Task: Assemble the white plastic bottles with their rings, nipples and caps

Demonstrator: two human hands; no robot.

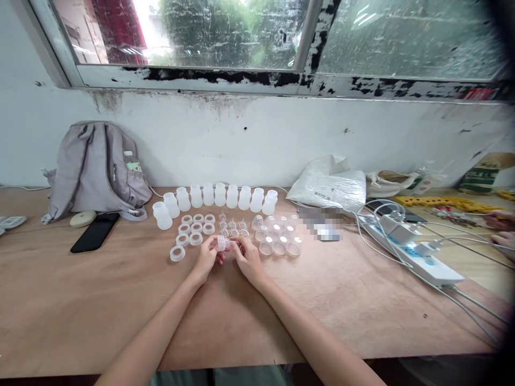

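My left hand (206,257) and my right hand (247,255) meet at the middle of the wooden table (100,300), fingers pinched together on one small clear plastic piece (222,243). Just beyond my hands lie white rings (196,228), small clear nipple-like pieces (232,224) and clear dome caps (277,238). Behind them a curved row of translucent white bottles (219,197) stands upright.
A grey backpack (94,169) leans on the wall at the left, with a black phone (95,232) and a pale round disc (82,218) in front. Right of the parts lie a white plastic bag (330,185), a power strip (414,252) with cables, and another person's hand (501,230).
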